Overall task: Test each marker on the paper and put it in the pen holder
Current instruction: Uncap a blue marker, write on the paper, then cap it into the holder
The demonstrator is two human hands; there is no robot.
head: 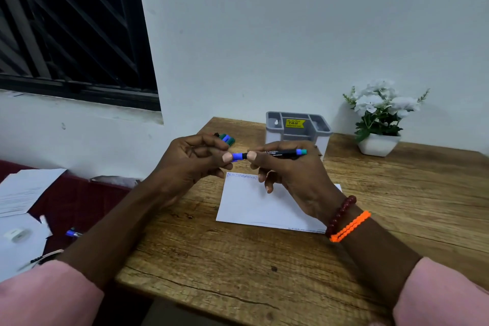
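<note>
My right hand (288, 174) holds a black marker (281, 153) level above the table, its blue and teal end pointing right. My left hand (195, 161) pinches the marker's blue cap (238, 156) at the left end; the cap sits against the barrel. Below lies a white paper (254, 206) with a blue zigzag line (242, 175) along its top edge. The grey pen holder (299, 127) stands behind my hands, with a yellow price sticker inside. More markers (227, 139) lie behind my left hand, mostly hidden.
A white pot of white flowers (379, 119) stands at the back right of the wooden table (238, 259). To the left, on a dark red surface, lie loose papers (23, 190), a blue pen (72, 233) and a tape roll (16, 234). A wall rises behind the table.
</note>
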